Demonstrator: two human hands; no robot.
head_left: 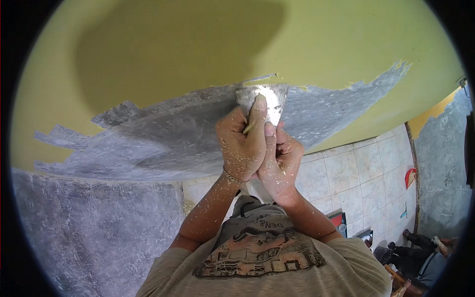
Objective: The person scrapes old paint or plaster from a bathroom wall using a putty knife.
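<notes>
Both my hands grip a metal scraper (273, 101) with a wide, shiny blade. My left hand (241, 146) wraps around it, its thumb laid along the blade. Close beside and slightly lower, my right hand (281, 161) is closed on it too, thumb pointing up. The scraper's handle is hidden by my fingers. Its blade edge meets the wall near the border between yellow-green paint (321, 44) and a bared grey patch (198, 123). A small curl of paint (276, 75) stands at that border. Pale flakes speckle both hands and forearms.
Below lies a tiled floor (346, 173). Another grey, scraped wall (99, 227) is at the lower left, and one more (440, 153) at the right. A person (430, 262) is at the lower right. A red object (410, 178) lies by the right wall's foot.
</notes>
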